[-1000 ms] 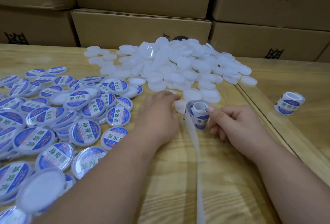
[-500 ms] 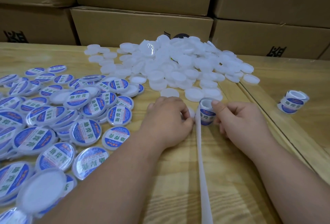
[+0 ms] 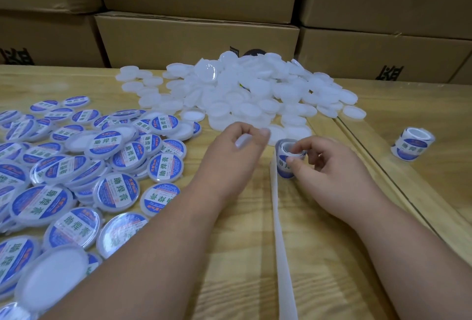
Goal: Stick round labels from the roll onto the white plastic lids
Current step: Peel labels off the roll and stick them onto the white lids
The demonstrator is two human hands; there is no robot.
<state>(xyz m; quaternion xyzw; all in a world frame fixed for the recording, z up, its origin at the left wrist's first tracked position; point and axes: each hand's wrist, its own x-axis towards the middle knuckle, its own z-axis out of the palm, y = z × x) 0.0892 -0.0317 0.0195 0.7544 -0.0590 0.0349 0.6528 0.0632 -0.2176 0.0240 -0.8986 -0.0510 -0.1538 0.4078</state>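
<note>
**Peeling the next label for a fresh lid**

The right hand [image 3: 332, 171] pinches the label roll [image 3: 287, 160] in curled fingers, just above the tabletop [image 3: 319, 256]. The left hand [image 3: 235, 151] curls around a blank white lid [image 3: 242, 140]. Best practice is probably to peel slowly, centre the label, then press it flat. The roll is small and blue-printed, and its bare backing strip [image 3: 281, 238] trails toward the viewer.

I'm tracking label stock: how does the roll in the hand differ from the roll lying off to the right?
The held roll is gripped by the right hand beside the left hand; the spare roll sits untouched on the table. The held roll trails a long strip of bare white backing toward the person; the spare roll shows none. Both carry blue-and-white round labels.
</note>
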